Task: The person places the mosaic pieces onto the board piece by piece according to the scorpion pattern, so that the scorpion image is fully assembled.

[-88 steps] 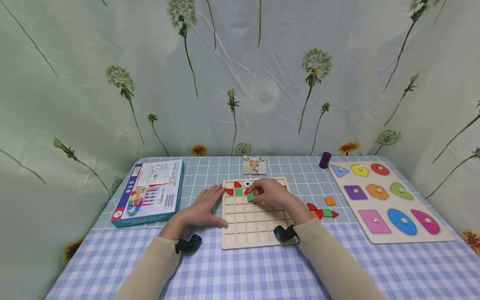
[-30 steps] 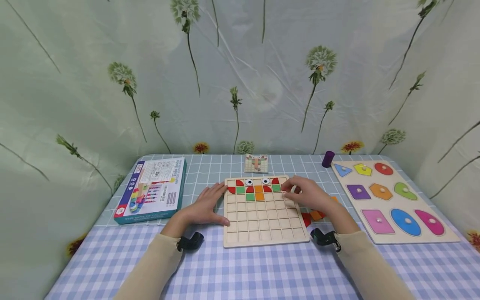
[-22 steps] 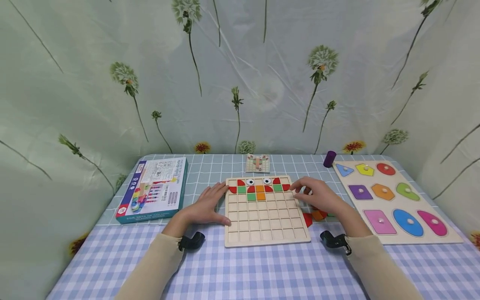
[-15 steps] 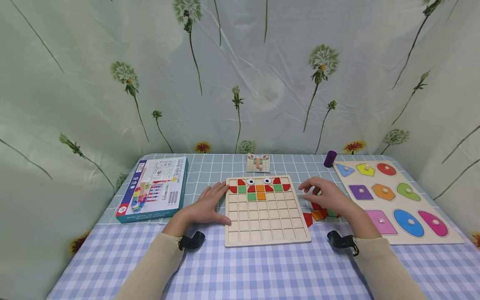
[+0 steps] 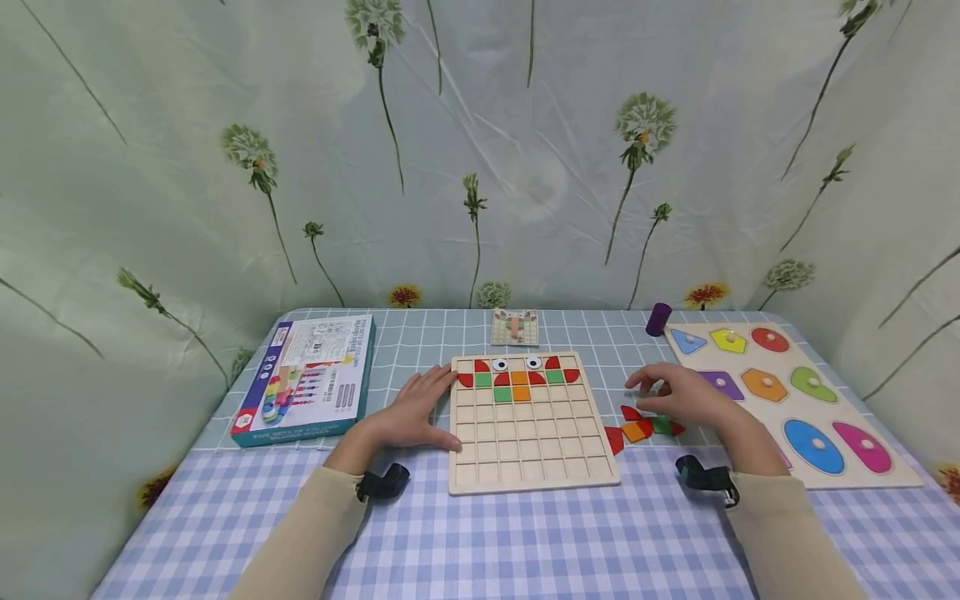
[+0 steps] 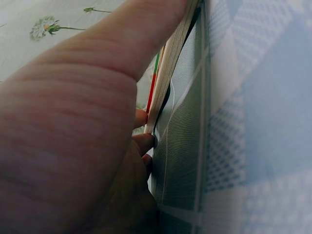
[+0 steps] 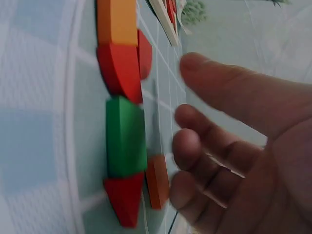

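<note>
My left hand [image 5: 411,419] rests along the left edge of a wooden grid board [image 5: 534,450], thumb and fingers spread; the left wrist view shows fingertips touching the board's side. Red, green and orange pieces and two eye tiles [image 5: 533,363] fill cells in its upper rows. My right hand [image 5: 686,394] hovers over loose pieces right of the board, fingers loosely bent and holding nothing. Below it lie a green square [image 7: 126,137], a red triangle [image 7: 126,197], an orange square [image 5: 633,432] and red rounded pieces. Another orange piece [image 7: 157,181] shows beneath the fingers in the right wrist view.
A pattern card [image 5: 514,327] lies behind the board. On the left is a boxed toy set [image 5: 306,379]. A shape puzzle with knobs [image 5: 892,475] lies at the right, partly behind my right hand, and a purple cylinder [image 5: 658,319] stands near its far corner.
Earlier my right hand pinched a green square over the board; that square now sits in a cell. The hand has drawn back rightward to the loose pieces. My left hand stays at the board's edge.
</note>
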The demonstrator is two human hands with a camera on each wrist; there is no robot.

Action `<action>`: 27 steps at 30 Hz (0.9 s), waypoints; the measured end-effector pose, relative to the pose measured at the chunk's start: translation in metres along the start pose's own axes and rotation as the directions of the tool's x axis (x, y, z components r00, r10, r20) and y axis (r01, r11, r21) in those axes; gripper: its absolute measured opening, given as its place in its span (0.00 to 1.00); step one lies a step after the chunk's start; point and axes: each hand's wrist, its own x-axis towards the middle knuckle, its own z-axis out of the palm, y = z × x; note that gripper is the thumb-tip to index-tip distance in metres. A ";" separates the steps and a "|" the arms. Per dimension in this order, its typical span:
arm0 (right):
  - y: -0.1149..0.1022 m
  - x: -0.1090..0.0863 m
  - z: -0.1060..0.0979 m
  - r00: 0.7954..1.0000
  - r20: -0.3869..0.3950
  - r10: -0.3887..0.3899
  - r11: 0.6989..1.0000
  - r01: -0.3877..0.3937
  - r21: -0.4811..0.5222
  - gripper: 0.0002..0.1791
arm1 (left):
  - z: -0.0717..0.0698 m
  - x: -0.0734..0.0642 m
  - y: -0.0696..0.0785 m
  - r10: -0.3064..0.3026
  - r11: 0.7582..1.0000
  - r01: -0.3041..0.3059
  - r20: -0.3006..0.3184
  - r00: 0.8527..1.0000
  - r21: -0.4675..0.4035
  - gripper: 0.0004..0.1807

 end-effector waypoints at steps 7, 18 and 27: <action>0.009 -0.009 -0.008 0.998 0.068 -0.006 1.000 0.006 0.004 0.13 | 0.001 0.000 0.000 0.007 1.000 -0.007 -0.004 1.000 -0.008 0.66; 0.023 -0.012 -0.011 0.986 0.153 -0.065 0.998 0.064 0.016 0.14 | -0.001 -0.001 0.001 -0.001 1.000 0.001 0.004 1.000 -0.005 0.66; 0.021 -0.009 -0.008 0.989 0.138 -0.048 0.999 0.048 0.004 0.12 | 0.000 -0.001 0.001 -0.007 1.000 0.007 0.006 1.000 -0.004 0.66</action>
